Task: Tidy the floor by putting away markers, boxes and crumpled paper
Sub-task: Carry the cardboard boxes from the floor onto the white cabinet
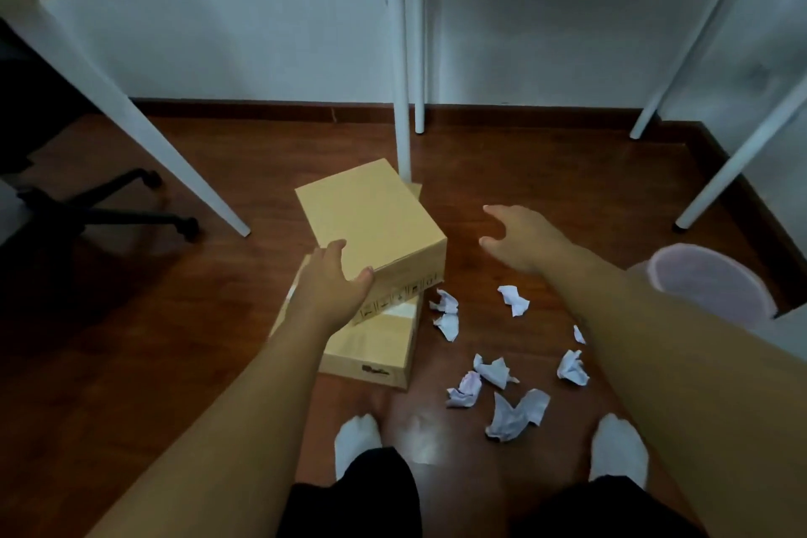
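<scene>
Far left: chair base (109, 210) on the floor (131, 341), near its left edge, not a task item. Mid-floor are two boxes. The lower box (371, 345) lies flat. The upper box (367, 214) sits on it askew, turned and reaching toward the floor's back edge, right up by a white table leg (402, 100).

The left hand (332, 284) grips the upper box at its near left corner, thumb and fingers clamped round the corner. The hold looks meant to lift it or steady it off the stack. Can't tell whether it has cleared the lower box. The right hand (519, 238) is released, fingers spread, in the air just right of the upper box and not touching it. It is likely going for the right side so the box gets a two-hand carry.

Right of the lower box, paper balls (498, 371) lie scattered on the floor toward its front edge, ahead of the socked feet, none held. Toward the floor's right edge is a pink bin (707, 280), near the paper and probably its destination.

No markers in view. The box step is in hand; the paper is not yet started.
</scene>
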